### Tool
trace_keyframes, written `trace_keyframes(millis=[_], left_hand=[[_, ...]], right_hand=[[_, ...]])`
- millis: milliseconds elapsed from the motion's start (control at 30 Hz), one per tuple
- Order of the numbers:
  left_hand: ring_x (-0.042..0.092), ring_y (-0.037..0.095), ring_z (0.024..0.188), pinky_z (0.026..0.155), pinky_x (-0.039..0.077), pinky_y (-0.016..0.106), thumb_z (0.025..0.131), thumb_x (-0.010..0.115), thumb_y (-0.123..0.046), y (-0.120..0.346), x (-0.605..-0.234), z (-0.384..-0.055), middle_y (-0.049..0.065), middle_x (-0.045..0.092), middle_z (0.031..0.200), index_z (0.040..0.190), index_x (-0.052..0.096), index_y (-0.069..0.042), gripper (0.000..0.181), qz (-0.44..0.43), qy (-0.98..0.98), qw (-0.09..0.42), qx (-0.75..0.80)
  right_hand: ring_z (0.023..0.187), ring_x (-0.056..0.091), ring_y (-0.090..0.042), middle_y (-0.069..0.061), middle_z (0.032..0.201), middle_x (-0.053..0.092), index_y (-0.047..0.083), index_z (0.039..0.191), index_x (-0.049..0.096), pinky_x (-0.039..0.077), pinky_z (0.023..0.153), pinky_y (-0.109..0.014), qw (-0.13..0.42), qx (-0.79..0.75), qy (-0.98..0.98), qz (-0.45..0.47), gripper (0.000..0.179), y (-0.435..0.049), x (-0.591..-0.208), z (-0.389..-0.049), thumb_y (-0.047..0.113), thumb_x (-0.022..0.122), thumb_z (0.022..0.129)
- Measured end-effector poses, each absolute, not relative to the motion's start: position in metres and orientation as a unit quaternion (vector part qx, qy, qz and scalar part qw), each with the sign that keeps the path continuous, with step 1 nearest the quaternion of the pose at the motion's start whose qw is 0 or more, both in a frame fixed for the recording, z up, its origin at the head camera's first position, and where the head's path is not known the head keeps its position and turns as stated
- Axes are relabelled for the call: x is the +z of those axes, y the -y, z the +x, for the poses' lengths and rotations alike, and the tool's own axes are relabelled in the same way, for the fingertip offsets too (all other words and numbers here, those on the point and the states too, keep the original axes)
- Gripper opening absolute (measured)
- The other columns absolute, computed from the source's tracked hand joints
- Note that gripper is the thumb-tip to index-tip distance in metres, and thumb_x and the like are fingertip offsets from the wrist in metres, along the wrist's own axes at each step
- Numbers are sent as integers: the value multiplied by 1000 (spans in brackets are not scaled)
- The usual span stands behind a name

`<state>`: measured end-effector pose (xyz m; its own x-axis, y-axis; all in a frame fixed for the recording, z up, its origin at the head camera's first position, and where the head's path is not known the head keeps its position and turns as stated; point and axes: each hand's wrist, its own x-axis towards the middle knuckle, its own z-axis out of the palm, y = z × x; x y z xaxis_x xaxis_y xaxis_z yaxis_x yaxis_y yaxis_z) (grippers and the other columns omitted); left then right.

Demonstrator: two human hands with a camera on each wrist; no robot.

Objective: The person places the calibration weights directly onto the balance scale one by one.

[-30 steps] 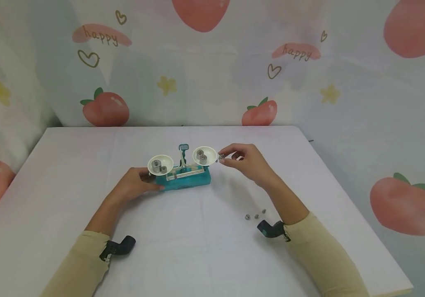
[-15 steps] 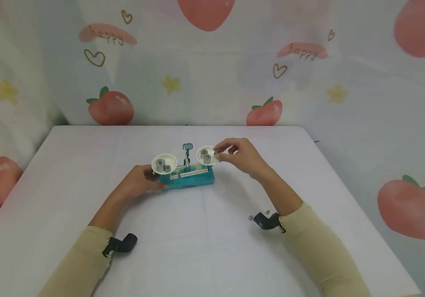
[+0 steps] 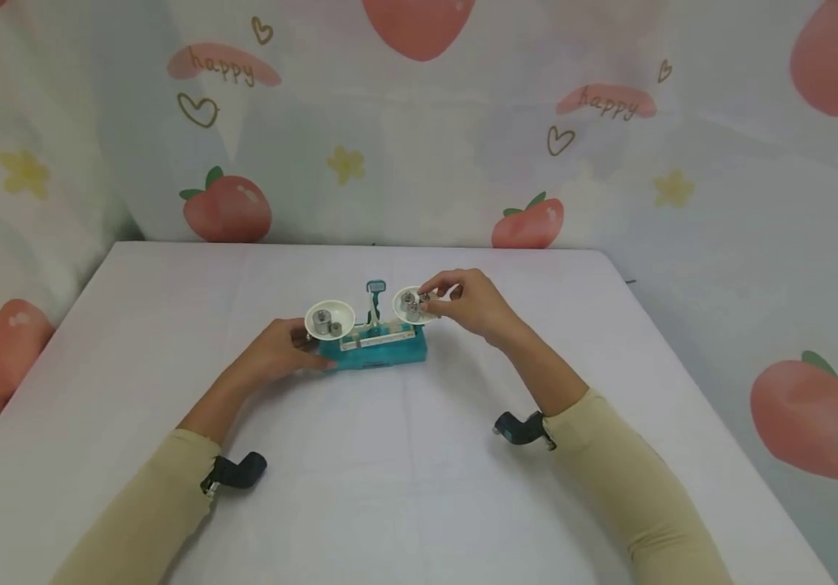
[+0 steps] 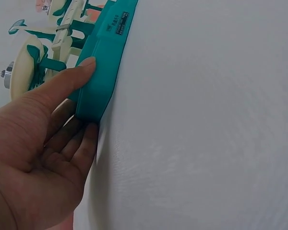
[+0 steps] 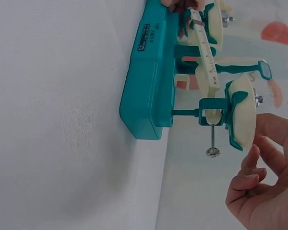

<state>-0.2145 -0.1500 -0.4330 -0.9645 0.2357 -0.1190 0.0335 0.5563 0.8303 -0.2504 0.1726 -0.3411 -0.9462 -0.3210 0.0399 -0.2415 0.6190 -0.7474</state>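
A teal balance scale (image 3: 375, 353) stands on the white table, with two cream pans. My left hand (image 3: 272, 351) grips the left end of its base; in the left wrist view the thumb lies on the front face and the fingers curl at the end. Two metal weights (image 3: 323, 322) sit in the left pan (image 3: 349, 313). Over the right pan (image 3: 397, 305), my right hand (image 3: 473, 307) pinches a small metal weight (image 3: 424, 298) between thumb and forefinger. Other weights (image 3: 408, 301) rest in that pan. In the right wrist view, the pan (image 5: 245, 115) hides my fingertips.
Black wrist cameras (image 3: 241, 471) jut from both sleeves. A white cloth covers the table (image 3: 360, 487), and a peach-printed curtain (image 3: 419, 146) hangs behind it. An adjusting screw (image 5: 212, 152) sticks out from the beam's right end.
My right hand has moved left, carrying the small weight from beside the right pan to above it. My left hand keeps its grip on the base. The head view has shifted slightly.
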Motion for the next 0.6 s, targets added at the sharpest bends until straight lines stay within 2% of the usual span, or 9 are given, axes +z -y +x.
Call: trace_keyframes(millis=[600], left_hand=[[53,38,135,112,43,51,79,93,-24,150,-429,-212,18,60,143,144,59,-3,77,88,-879,102,456]], right_hand=[[93,51,-27,-10,102,58,14,112,80,45,64,-33,54,-406,-901,-142,20,-166,-341,-254,12,77,93]])
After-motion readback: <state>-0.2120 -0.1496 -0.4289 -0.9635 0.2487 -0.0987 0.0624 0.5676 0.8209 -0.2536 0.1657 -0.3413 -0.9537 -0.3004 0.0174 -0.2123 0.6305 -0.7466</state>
